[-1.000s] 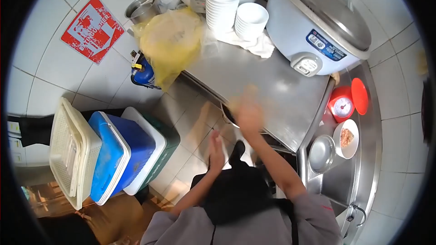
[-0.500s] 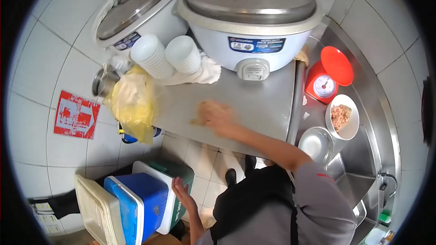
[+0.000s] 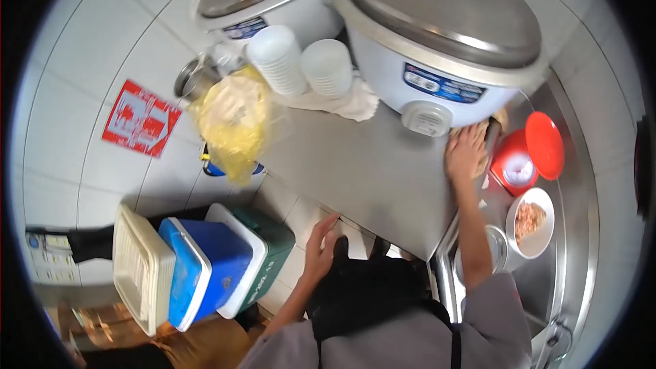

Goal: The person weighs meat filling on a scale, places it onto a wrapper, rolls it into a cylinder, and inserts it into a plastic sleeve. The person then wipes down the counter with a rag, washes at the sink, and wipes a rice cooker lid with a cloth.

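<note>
My right hand (image 3: 465, 154) presses down on a tan cloth (image 3: 484, 157) at the right edge of the steel table (image 3: 369, 171), just beside the front of a large rice cooker (image 3: 437, 48). Part of the cloth is hidden under the palm and fingers. Held away from everything, my left hand (image 3: 320, 246) hangs in front of the table's near edge with its fingers stretched out and nothing in them.
Stacked white tubs (image 3: 277, 61) stand on a folded cloth (image 3: 355, 102), near a yellow plastic bag (image 3: 236, 130). Right of the table, a red scale (image 3: 514, 164) and a bowl of raw meat (image 3: 543, 242) stand by the sink. Cool boxes (image 3: 219, 263) are at lower left.
My right hand has moved from the middle of the table to its right edge, by the rice cooker. My left hand has come from beside the cool boxes toward the table. The view has shifted.
</note>
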`<action>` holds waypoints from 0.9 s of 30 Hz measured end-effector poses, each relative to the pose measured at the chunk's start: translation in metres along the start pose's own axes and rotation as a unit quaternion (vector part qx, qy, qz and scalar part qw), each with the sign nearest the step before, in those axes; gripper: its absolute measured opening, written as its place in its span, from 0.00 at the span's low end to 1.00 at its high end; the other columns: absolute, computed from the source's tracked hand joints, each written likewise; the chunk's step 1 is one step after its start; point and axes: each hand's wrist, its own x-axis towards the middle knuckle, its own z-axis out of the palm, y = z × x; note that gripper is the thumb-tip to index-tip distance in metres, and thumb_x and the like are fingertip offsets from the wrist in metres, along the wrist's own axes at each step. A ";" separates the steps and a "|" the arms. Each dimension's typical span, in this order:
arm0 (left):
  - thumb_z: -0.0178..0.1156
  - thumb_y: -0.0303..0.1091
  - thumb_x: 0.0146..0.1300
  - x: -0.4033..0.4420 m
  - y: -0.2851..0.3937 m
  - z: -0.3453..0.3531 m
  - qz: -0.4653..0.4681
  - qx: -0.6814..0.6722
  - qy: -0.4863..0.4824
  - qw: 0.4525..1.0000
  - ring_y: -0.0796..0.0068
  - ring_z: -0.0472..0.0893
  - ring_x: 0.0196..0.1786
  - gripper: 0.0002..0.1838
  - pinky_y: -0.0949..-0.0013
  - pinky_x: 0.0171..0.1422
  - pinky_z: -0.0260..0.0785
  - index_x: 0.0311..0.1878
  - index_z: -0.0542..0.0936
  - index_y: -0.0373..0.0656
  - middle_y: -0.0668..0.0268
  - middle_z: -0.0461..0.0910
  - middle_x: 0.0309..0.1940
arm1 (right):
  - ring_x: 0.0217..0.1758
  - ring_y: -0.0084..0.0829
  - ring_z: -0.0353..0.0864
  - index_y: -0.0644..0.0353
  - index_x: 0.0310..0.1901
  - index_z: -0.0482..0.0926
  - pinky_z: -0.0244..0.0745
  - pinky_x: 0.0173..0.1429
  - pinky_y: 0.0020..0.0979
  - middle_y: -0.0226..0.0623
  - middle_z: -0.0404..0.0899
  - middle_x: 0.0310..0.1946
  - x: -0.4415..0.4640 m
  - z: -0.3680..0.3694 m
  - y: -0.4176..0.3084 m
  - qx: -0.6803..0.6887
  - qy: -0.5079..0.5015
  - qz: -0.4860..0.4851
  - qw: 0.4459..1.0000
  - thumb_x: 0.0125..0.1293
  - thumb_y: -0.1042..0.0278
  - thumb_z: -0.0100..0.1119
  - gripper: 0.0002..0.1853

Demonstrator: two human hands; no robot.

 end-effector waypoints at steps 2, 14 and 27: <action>0.49 0.31 0.69 0.036 0.008 0.011 0.073 0.089 -0.011 0.993 0.59 0.67 0.67 0.20 0.62 0.69 0.57 0.64 0.68 0.39 0.53 0.69 0.62 | 0.75 0.51 0.48 0.66 0.70 0.55 0.43 0.75 0.50 0.46 0.52 0.72 -0.036 -0.030 -0.069 0.099 -0.081 -0.037 0.991 0.69 0.58 0.42 0.32; 0.39 0.50 0.72 0.218 -0.029 0.035 0.358 0.378 -0.277 0.808 0.59 0.54 0.74 0.30 0.53 0.77 0.38 0.71 0.58 0.42 0.55 0.56 0.71 | 0.72 0.45 0.58 0.59 0.61 0.71 0.48 0.74 0.49 0.42 0.63 0.68 -0.097 -0.068 -0.108 0.238 -0.130 -0.218 0.938 0.64 0.71 0.53 0.23; 0.54 0.39 0.67 0.480 0.257 -0.243 0.469 0.162 0.223 0.839 0.59 0.77 0.56 0.17 0.63 0.58 0.67 0.55 0.78 0.42 0.56 0.79 0.51 | 0.47 0.47 0.78 0.69 0.46 0.79 0.71 0.54 0.37 0.49 0.80 0.42 -0.071 -0.131 -0.050 0.235 0.063 0.153 0.958 0.67 0.70 0.54 0.12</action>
